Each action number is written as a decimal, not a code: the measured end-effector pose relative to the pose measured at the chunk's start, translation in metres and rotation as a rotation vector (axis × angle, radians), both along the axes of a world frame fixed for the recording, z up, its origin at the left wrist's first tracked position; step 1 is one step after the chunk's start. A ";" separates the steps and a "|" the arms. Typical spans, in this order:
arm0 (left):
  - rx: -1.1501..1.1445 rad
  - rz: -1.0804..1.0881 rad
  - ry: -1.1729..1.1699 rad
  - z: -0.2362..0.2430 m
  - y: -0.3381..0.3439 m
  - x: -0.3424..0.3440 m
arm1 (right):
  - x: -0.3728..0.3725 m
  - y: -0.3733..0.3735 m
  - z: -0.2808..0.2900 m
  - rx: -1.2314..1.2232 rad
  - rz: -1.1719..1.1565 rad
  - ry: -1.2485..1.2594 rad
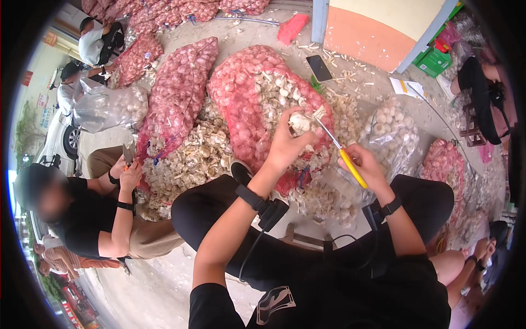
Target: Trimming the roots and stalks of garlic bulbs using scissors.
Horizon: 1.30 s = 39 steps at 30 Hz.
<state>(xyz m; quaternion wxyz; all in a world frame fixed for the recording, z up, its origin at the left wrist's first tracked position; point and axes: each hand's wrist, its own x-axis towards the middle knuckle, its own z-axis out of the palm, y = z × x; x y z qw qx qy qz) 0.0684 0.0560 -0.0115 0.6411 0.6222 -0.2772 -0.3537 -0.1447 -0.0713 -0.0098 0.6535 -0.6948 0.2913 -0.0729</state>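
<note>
My left hand [286,143] grips a whitish garlic bulb [299,124], holding it up over an open red mesh sack [236,90] of garlic. In my right hand [368,164] are yellow-handled shears [353,169], their handles within my fingers. The metal blades point up and left and meet the bulb's stem end, where a pale stem piece [319,112] shows. Whether the blades are fully closed is too small to tell. Loose trimmed bulbs and papery skins lie on the sack beneath my hands.
A clear plastic bag [392,129] of cleaned bulbs lies right of my right hand. Skins and stems [192,170] heap up left of the sack. A phone [319,68] lies on the ground beyond. To my left a co-worker [82,219] sits close, also trimming; full mesh sacks [183,82] stand behind.
</note>
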 end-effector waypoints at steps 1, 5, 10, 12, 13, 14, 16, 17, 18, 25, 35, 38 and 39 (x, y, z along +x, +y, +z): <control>-0.002 -0.004 -0.019 0.001 -0.001 0.000 | 0.000 0.000 -0.003 -0.019 0.003 -0.018; 0.033 -0.014 -0.064 0.002 -0.002 -0.001 | -0.001 -0.002 -0.007 -0.032 0.008 -0.018; -0.011 0.040 0.027 0.003 0.002 0.003 | -0.002 -0.002 -0.005 0.123 -0.062 -0.039; 0.018 0.052 0.157 0.022 0.007 0.009 | -0.009 -0.010 -0.003 0.250 -0.139 -0.014; 0.048 0.072 0.282 0.029 0.011 0.011 | -0.008 -0.015 -0.002 0.204 -0.166 -0.013; 0.048 0.074 0.281 0.026 0.013 0.013 | -0.008 -0.020 0.000 0.158 -0.193 -0.013; 0.030 0.048 0.179 0.017 0.015 0.015 | -0.009 -0.021 0.006 0.121 -0.154 0.027; 0.033 0.047 0.179 0.015 0.016 0.015 | -0.008 -0.019 0.008 0.121 -0.132 0.030; 0.022 0.034 0.172 0.013 0.016 0.013 | -0.008 -0.018 0.008 0.120 -0.111 0.032; 0.017 0.011 -0.027 0.010 0.009 0.005 | -0.007 -0.008 0.000 -0.475 0.143 0.151; 0.000 -0.030 -0.301 0.000 0.001 -0.012 | 0.000 0.014 -0.001 -0.500 0.147 0.188; 0.082 -0.052 -0.413 -0.002 0.001 -0.018 | 0.004 0.018 0.001 -0.504 0.128 0.227; 0.093 -0.049 -0.446 -0.004 0.001 -0.019 | 0.004 0.019 -0.001 -0.502 0.128 0.228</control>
